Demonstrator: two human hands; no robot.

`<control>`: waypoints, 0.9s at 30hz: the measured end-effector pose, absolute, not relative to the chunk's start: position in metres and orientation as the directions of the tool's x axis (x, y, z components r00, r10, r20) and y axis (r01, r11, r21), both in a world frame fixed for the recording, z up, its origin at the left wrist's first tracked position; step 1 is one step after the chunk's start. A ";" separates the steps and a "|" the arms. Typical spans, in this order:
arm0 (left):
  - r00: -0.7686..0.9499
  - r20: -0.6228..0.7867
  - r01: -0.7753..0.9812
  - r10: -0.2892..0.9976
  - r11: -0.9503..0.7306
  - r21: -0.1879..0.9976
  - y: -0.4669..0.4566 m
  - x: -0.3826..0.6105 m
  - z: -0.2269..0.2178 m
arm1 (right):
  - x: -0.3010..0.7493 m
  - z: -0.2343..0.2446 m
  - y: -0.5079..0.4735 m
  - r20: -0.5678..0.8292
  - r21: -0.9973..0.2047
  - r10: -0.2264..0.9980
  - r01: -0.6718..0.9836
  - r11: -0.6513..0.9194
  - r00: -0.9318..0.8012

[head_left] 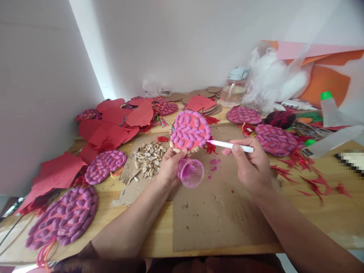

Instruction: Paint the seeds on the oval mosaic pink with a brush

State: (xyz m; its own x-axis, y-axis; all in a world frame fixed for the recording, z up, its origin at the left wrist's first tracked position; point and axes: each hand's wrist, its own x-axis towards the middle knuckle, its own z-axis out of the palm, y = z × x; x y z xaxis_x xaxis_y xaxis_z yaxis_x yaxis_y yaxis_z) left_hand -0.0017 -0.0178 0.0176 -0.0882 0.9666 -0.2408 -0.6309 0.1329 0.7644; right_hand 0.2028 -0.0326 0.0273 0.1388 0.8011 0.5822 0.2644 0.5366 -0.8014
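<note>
My left hand is closed on the lower edge of a round red plaque covered with peanut shells. Most of its shells are painted purple-pink, while several along the bottom rim show bare tan. Below the plaque, a clear plastic cup smeared with pink paint tilts against the same hand; which fingers hold it is hidden. Pinched in my right hand is a white pen-like paintbrush, its pink tip at the plaque's right edge. Under both hands lies paint-spotted cardboard.
Loose peanut shells lie left of my hands. Finished-looking purple plaques and red paper pieces cover the left side. At the back right stand a lidded jar and a plastic bag. Red scraps lie at right.
</note>
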 end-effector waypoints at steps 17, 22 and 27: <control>-0.030 -0.339 -0.707 0.940 0.220 0.672 -0.018 0.000 0.027 | 0.199 0.031 -0.044 0.794 -0.419 0.597 0.607 0.675 -0.115; -0.051 -0.334 -0.700 0.941 0.205 0.684 -0.019 0.000 0.026 | 0.199 0.033 -0.045 0.812 -0.391 0.568 0.599 0.699 -0.132; -0.046 -0.343 -0.697 0.938 0.216 0.684 -0.019 0.000 0.028 | 0.201 0.029 -0.041 0.803 -0.384 0.583 0.640 0.666 -0.125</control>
State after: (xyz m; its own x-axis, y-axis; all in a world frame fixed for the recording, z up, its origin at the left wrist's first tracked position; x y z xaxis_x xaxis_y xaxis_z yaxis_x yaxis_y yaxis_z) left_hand -0.0001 -0.0193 0.0280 -0.0458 0.9384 -0.3425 -0.6967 0.2157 0.6841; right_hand 0.2011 -0.0414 0.0293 -0.1248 0.5833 0.8026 0.6396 0.6657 -0.3844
